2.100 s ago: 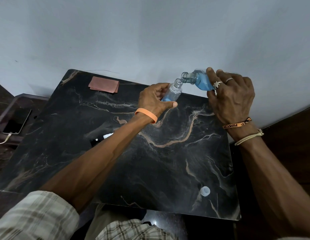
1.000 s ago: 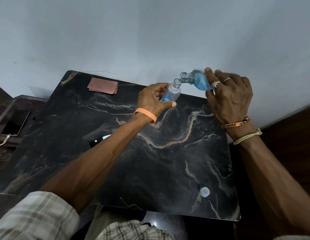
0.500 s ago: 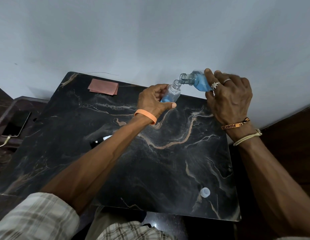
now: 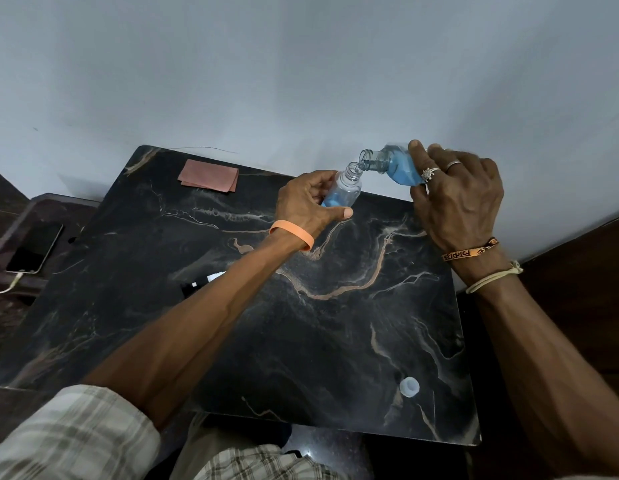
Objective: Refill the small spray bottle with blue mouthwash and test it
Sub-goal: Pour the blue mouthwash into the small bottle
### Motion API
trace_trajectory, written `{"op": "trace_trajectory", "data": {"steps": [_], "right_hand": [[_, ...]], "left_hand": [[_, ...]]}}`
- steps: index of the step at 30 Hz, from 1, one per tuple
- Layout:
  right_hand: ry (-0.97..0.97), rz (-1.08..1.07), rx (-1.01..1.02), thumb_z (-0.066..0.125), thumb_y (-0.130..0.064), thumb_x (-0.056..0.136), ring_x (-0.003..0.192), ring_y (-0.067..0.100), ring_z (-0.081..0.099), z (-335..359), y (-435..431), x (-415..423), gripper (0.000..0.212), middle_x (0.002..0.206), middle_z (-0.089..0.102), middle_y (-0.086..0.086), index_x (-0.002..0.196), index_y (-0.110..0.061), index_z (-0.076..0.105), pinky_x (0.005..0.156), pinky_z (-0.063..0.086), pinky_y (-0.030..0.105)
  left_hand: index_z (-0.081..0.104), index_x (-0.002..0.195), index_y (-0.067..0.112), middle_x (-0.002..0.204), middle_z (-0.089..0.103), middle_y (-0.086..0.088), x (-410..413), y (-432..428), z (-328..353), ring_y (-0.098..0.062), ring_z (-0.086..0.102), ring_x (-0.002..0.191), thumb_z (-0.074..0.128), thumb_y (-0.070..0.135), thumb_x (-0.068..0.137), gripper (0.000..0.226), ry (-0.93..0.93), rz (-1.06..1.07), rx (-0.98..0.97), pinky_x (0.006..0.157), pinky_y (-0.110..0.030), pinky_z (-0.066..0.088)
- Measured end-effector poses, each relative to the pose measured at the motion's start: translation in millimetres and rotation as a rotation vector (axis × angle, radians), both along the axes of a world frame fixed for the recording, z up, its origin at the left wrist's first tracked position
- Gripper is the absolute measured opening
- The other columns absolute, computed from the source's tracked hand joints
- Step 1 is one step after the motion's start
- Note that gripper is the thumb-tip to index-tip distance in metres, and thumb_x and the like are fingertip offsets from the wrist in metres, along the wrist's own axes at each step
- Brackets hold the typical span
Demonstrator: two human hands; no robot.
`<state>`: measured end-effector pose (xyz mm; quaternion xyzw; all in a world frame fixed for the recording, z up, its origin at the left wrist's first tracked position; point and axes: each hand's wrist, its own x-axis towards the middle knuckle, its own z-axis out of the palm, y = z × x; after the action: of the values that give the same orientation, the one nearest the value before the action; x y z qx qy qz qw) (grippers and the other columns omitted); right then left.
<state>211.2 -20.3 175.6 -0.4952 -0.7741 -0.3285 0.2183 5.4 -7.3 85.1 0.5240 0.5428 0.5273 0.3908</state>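
Note:
My left hand point(image 4: 306, 202) grips the small clear spray bottle point(image 4: 346, 188), uncapped and tilted, with blue liquid in its lower part. My right hand point(image 4: 457, 199) holds the mouthwash bottle point(image 4: 391, 164) tipped almost level, its open neck touching the small bottle's mouth. Blue mouthwash fills the tipped bottle's lower half. Both bottles are held above the far edge of the black marble table point(image 4: 318, 341). A black and white spray head point(image 4: 200, 282) lies on the table, partly hidden by my left forearm. A pale round cap point(image 4: 409, 387) lies near the table's front right.
A folded reddish cloth point(image 4: 208, 176) lies at the table's far left corner. A phone point(image 4: 34, 247) on a charging cable rests on a lower surface to the left. A grey wall stands right behind the table. Dark wooden furniture sits to the right.
Both hands have held nearly still with the two bottle mouths together. The mouthwash bottle is tipped a little more than two seconds ago.

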Motion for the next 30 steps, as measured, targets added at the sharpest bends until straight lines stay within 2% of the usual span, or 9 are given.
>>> {"op": "trace_trajectory", "data": {"steps": [3, 8, 11, 17, 30], "right_hand": [[-0.003, 0.002, 0.007, 0.069, -0.008, 0.079, 0.093, 0.038, 0.067, 0.5, 0.6, -0.3, 0.049, 0.113, 0.070, 0.018, 0.128, -0.010, 0.064, 0.077, 0.049, 0.042], [-0.001, 0.004, 0.007, 0.071, -0.008, 0.080, 0.093, 0.039, 0.067, 1.7, -1.8, -0.5, 0.047, 0.113, 0.069, 0.019, 0.127, -0.008, 0.064, 0.077, 0.049, 0.042], [-0.005, 0.005, 0.004, 0.072, -0.007, 0.078, 0.092, 0.039, 0.067, 2.9, -4.1, -0.8, 0.048, 0.112, 0.070, 0.019, 0.126, -0.007, 0.065, 0.076, 0.050, 0.043], [0.000, -0.010, -0.010, 0.072, -0.008, 0.080, 0.092, 0.039, 0.067, 4.0, -6.7, 0.3, 0.047, 0.113, 0.069, 0.020, 0.127, -0.007, 0.064, 0.078, 0.050, 0.043], [0.000, -0.017, 0.005, 0.073, -0.007, 0.078, 0.093, 0.039, 0.067, 4.0, -5.8, 2.7, 0.050, 0.112, 0.070, 0.020, 0.127, -0.007, 0.064, 0.077, 0.050, 0.043]], "left_hand": [[0.071, 0.112, 0.019, 0.096, 0.071, 0.011, -0.2, 0.3, 0.5, -0.003, 0.070, 0.088, 0.095, 0.018, 0.051, 0.066, -0.012, 0.003, -0.003, 0.078, -0.029, 0.060], [0.072, 0.111, 0.020, 0.087, 0.066, 0.026, -0.5, -0.4, 1.1, 0.010, 0.066, 0.081, 0.096, 0.017, 0.051, 0.065, -0.002, 0.005, 0.000, 0.074, -0.020, 0.058], [0.072, 0.111, 0.019, 0.086, 0.064, 0.029, 0.2, -1.5, 1.4, 0.013, 0.065, 0.080, 0.096, 0.017, 0.051, 0.065, 0.008, 0.003, 0.002, 0.073, -0.016, 0.057], [0.071, 0.114, 0.017, 0.095, 0.067, 0.018, 1.8, -3.6, 3.2, 0.009, 0.065, 0.083, 0.095, 0.016, 0.053, 0.065, 0.011, -0.002, 0.007, 0.076, -0.017, 0.057], [0.070, 0.114, 0.017, 0.100, 0.071, 0.008, 5.0, -3.6, 5.4, -0.006, 0.069, 0.088, 0.095, 0.015, 0.054, 0.065, 0.012, -0.002, 0.008, 0.081, -0.027, 0.059]]}}
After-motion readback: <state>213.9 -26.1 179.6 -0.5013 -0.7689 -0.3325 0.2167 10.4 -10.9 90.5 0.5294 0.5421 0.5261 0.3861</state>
